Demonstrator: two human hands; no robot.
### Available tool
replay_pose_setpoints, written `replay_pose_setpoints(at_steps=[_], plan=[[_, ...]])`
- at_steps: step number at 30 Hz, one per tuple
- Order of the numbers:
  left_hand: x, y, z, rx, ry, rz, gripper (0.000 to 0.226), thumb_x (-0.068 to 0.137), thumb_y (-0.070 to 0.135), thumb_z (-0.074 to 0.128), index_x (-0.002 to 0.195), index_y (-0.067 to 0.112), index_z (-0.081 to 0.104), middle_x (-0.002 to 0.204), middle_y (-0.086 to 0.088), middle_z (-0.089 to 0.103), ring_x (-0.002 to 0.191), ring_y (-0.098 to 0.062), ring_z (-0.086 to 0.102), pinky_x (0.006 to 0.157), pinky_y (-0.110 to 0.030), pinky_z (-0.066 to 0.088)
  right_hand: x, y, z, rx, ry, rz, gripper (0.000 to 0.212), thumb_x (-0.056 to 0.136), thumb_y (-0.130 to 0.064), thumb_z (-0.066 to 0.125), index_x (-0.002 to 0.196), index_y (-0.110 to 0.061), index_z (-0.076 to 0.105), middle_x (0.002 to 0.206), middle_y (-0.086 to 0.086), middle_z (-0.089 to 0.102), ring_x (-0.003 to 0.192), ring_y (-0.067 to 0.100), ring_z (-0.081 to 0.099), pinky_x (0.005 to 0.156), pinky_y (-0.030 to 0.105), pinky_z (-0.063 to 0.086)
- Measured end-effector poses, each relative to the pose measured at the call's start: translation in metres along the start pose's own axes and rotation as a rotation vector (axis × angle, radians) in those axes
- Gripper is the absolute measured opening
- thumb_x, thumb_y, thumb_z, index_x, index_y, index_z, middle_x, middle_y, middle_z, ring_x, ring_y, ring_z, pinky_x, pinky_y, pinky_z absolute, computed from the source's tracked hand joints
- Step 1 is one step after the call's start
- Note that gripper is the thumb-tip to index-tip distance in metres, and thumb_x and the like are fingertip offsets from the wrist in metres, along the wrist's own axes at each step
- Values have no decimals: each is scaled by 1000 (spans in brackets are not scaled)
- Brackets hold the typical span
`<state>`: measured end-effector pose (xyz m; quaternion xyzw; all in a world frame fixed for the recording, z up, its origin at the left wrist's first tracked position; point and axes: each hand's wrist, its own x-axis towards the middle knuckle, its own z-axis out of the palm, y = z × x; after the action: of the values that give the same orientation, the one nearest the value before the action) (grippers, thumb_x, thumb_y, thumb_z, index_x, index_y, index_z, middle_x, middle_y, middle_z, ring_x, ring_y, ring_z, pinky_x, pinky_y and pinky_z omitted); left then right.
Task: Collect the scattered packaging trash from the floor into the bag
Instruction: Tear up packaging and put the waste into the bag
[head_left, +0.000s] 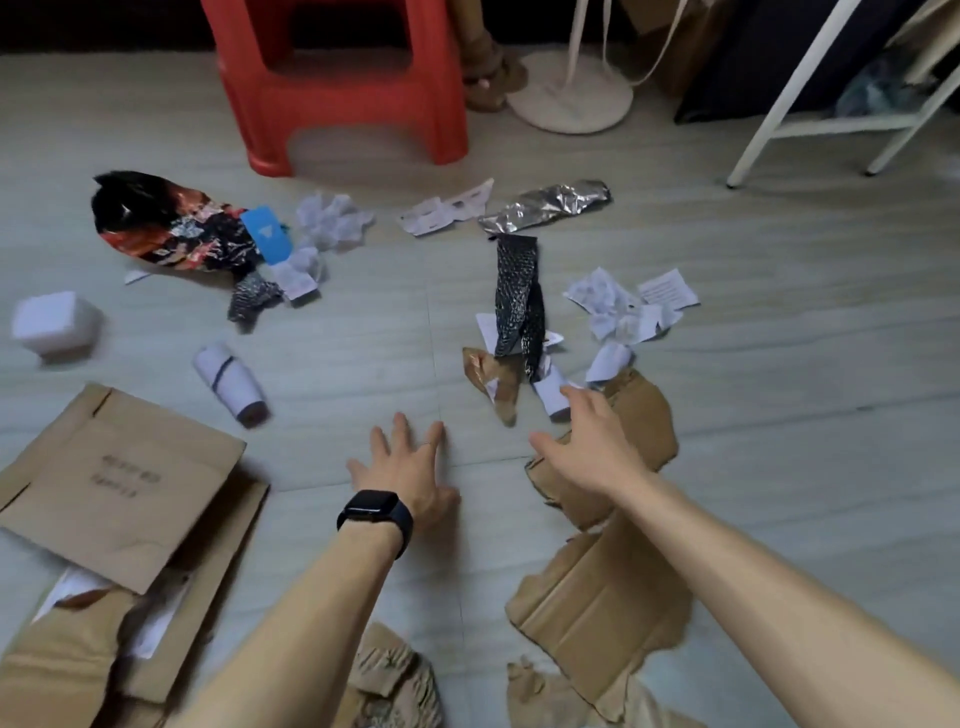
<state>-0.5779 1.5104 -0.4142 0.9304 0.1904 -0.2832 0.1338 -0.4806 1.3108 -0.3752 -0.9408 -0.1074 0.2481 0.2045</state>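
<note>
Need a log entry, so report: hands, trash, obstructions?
Left hand, right hand open, fingers spread, empty. Crumpled white paper scraps, torn brown cardboard sheet on floor; no bag in view. Red plastic stool behind, not blocking.

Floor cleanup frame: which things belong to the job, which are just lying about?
Job: torn cardboard, crumpled paper, silver foil, black bubble mailer, red-and-black plastic, paper roll, foam block.
Lying about: red stool, round stand base, white frame.

Black smartwatch (375, 512) on left wrist, thin ring (425, 443) on left hand (408, 475)
</note>
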Motion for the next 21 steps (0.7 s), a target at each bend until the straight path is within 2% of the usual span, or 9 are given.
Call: replay_pose_setpoints(at_steps=[4,7,9,11,13,15,18,19,21], plan=[[19,-13,3,-78,-30,-10,103,73,64,72,149,52,4,161,6,-15,147,-34,-14,101,-68,32,62,-31,-6,-100,25,-41,102,79,-61,69,156,-24,13,163,8,6,147,34,15,118,47,23],[21,-15,3,-96,-30,-10,106,70,66,73,148,54,3,161,10,-16,147,-31,-17,101,-71,30,102,-47,-6,-180,-72,-10,122,70,-65,76,157,-36,-5,163,14,-18,150,41,-3,120,52,13],[25,-17,2,-100,-39,-14,110,67,68,74,148,55,1,161,11,-16,147,-31,-18,100,-73,30,124,-47,0,-213,-160,49,128,66,-68,77,155,-40,-11,161,16,-23,149,45,-6,120,54,10],[28,-17,-1,-105,-45,-7,113,66,68,75,148,54,-2,161,11,-16,147,-32,-18,100,-74,30,133,-41,8,-302,-161,80,120,68,-71,73,157,-38,-1,164,16,-7,146,47,5,119,51,17],[31,-16,-3,-113,-42,-10,121,64,68,77,149,50,-7,161,12,-16,148,-32,-18,100,-76,28,128,-35,17,-347,-29,17,93,75,-64,68,153,-32,29,157,13,26,133,42,29,110,43,32],[31,-17,-3,-127,-42,-19,131,60,67,79,150,45,-14,161,13,-15,148,-31,-16,99,-78,26,113,-33,30,-281,64,-134,58,85,-41,67,139,-26,54,144,6,48,119,38,48,101,37,40],[34,-19,-1,-137,-27,-18,135,58,68,80,149,44,-17,161,14,-14,148,-31,-15,97,-79,26,81,-31,47,-119,62,-248,45,80,-8,62,123,-21,70,131,0,65,113,31,61,95,31,47],[34,-18,-1,-131,-25,-16,135,58,69,79,150,43,-16,161,14,-15,148,-31,-15,97,-78,26,71,-30,49,-56,63,-212,41,79,-7,61,114,-25,75,117,-1,72,106,26,64,89,26,47],[35,-19,0,-120,-34,-9,132,60,71,77,152,41,-12,161,15,-16,149,-30,-16,99,-77,26,57,-27,51,105,59,-38,25,82,-15,62,86,-33,78,79,-5,76,82,18,67,66,15,45]])
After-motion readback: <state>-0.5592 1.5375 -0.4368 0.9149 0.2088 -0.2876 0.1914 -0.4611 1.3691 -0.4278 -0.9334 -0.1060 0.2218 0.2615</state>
